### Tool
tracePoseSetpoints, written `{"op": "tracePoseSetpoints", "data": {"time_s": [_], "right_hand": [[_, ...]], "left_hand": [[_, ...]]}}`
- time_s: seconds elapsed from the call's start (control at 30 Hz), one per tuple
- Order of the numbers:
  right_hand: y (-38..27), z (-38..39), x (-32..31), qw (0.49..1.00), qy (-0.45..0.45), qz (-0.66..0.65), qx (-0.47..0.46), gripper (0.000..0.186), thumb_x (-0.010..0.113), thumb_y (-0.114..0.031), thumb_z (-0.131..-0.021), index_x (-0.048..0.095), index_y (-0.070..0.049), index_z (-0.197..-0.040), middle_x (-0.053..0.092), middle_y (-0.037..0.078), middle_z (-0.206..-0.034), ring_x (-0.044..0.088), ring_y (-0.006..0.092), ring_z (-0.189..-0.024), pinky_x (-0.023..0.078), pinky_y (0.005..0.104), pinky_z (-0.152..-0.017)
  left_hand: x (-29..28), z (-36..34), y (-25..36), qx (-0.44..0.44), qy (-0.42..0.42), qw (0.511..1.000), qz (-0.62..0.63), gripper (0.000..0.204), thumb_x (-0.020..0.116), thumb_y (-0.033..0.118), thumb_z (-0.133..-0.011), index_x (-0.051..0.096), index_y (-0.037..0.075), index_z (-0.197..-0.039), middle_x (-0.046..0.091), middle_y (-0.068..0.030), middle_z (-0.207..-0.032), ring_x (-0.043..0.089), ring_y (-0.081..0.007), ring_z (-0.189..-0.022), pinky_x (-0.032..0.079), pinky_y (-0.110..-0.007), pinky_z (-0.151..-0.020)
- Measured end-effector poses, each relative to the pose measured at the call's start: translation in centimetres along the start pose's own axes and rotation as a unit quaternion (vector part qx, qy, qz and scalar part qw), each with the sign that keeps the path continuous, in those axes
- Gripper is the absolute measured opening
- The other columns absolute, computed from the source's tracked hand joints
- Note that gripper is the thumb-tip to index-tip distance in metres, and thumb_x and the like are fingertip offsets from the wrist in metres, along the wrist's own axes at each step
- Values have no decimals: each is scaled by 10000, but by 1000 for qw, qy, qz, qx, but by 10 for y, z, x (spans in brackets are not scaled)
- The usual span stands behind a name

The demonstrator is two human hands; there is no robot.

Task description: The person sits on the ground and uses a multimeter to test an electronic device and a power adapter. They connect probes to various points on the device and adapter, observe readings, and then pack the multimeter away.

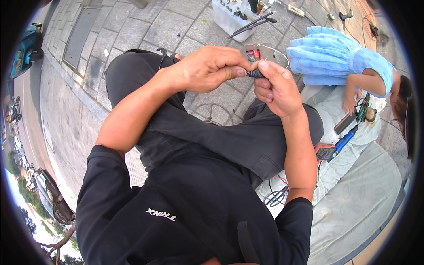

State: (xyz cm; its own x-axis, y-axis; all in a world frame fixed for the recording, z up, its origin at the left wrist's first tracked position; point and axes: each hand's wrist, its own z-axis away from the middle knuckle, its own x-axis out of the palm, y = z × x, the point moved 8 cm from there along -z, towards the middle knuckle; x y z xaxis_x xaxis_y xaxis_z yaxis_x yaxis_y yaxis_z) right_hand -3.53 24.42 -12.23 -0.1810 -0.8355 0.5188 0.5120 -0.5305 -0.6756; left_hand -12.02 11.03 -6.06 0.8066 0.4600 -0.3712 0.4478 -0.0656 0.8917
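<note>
Both my hands meet in front of my crossed legs, around a short black ribbed piece, perhaps a cable sleeve. My left hand pinches its left end between thumb and fingers. My right hand is closed on its other end, thumb on top and the remaining fingers curled in. Much of the piece is hidden by my fingers. Just beyond them, a red object lies near the paving, partly covered. A thin white cable curves behind my right hand.
Ahead stands a white plastic bin with tools and black rods. To the right, a person in a blue dress leans over a pale cloth holding a blue tool, a red meter and black wires.
</note>
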Motion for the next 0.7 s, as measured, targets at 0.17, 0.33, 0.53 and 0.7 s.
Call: {"op": "tracePoseSetpoints", "data": {"time_s": [0.17,0.33,0.53,0.7], "right_hand": [[0,-3,12,995,-47,-71,55,236,561,-291,-1101,650,-74,-1127,351,-81,-632,294,25,-469,267,212,-412],[9,-3,19,981,-100,-134,97,196,580,-293,-1089,634,-105,-1079,357,-74,-613,272,35,-446,247,223,-388],[13,-8,13,978,-90,-163,99,196,576,-270,-1093,645,-88,-1074,392,-62,-623,323,49,-460,281,234,-410],[-34,2,-24,982,71,-88,-151,251,587,-255,-1093,658,-22,-1156,479,-10,-695,438,92,-562,376,261,-514]], "left_hand": [[3,1,-10,-62,-25,992,106,173,638,110,-1053,701,-3,-1168,683,-57,-941,646,-166,-875,519,-316,-792],[8,1,-11,-86,-30,982,166,187,638,128,-1065,698,-11,-1174,696,-43,-978,636,-133,-890,525,-294,-814],[13,3,-20,-141,-23,965,220,230,600,204,-1098,698,6,-1160,645,-10,-879,581,-88,-776,491,-256,-719],[1,-1,-50,-234,9,944,234,348,602,335,-1096,711,7,-1141,589,33,-813,526,-71,-716,467,-256,-669]]}}
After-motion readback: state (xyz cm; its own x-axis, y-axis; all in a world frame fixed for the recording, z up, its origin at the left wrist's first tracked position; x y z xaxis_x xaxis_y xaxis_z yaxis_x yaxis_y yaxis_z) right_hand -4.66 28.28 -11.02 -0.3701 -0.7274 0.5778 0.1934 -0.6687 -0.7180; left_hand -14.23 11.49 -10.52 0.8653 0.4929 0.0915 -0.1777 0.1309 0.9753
